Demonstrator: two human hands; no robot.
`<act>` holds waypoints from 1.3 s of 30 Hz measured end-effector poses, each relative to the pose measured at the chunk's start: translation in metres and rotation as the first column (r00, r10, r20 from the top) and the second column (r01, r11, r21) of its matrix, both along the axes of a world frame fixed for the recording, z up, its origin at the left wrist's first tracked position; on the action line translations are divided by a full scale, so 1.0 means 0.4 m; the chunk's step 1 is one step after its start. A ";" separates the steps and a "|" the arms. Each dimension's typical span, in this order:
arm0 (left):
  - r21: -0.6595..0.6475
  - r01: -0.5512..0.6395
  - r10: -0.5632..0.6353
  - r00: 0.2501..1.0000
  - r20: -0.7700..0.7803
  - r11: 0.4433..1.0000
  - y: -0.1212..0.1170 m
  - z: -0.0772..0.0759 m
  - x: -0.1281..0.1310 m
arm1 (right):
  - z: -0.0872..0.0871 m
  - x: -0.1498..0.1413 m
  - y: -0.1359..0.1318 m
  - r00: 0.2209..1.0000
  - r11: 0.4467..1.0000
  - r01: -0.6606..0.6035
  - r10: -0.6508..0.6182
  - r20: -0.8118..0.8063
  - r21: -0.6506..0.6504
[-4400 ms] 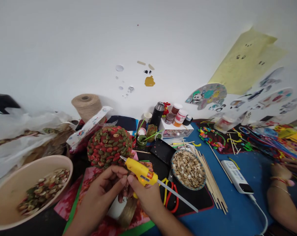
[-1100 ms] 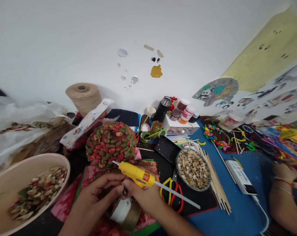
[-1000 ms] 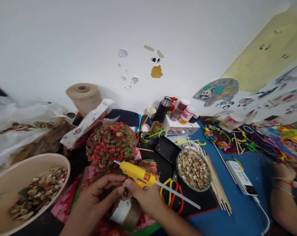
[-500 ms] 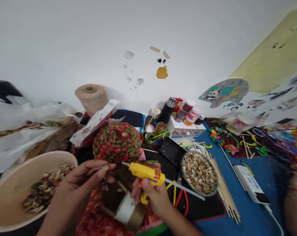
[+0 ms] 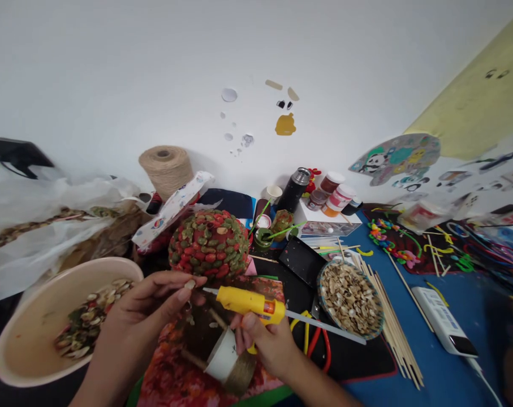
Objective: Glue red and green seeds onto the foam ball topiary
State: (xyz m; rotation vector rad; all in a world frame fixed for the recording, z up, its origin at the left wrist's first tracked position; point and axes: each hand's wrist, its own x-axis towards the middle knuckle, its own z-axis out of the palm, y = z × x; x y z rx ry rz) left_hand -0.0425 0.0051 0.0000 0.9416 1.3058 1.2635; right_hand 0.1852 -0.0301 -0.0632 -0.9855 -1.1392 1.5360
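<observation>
Between the thumb and fingers of my left hand (image 5: 139, 316) is a small pale nutshell (image 5: 190, 285). My right hand (image 5: 273, 345) grips a yellow hot glue gun (image 5: 241, 299), its nozzle pointing left close to the shell. A long whitish glue stick (image 5: 324, 327) sticks out of the gun's back. Behind both hands sits a ball (image 5: 209, 246) covered in red and green shells, with one unpainted shell near its top. Below the gun, a white paper cup (image 5: 223, 359) partly wrapped in twine lies tilted on a red patterned sheet (image 5: 167, 373).
A beige basin (image 5: 29, 362) of mixed shells stands left. To the right are a bowl (image 5: 319, 288) of plain shells, wooden sticks (image 5: 387, 322) and a white power strip (image 5: 445, 322). A twine spool (image 5: 167, 172), black thermos (image 5: 294, 189) and paint jars (image 5: 339, 198) line the wall.
The glue gun's nozzle has come nearer to the shell in my left hand. The whole view has shifted slightly, so things appear further right.
</observation>
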 end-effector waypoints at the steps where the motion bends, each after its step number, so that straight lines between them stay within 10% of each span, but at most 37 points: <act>1: 0.004 0.000 0.001 1.000 -0.030 1.000 -0.001 -0.002 -0.002 | 0.002 -0.001 0.000 1.000 1.000 0.007 -0.006 0.009 -0.004; 10: 0.146 0.003 0.039 0.959 -0.280 0.989 -0.008 -0.012 -0.006 | 0.052 -0.016 0.007 0.998 1.000 0.012 -0.013 0.058 0.011; 39: 0.128 0.039 0.010 0.933 -0.359 0.991 -0.024 -0.030 -0.003 | 0.061 -0.012 0.003 0.983 0.999 0.007 -0.014 0.180 0.041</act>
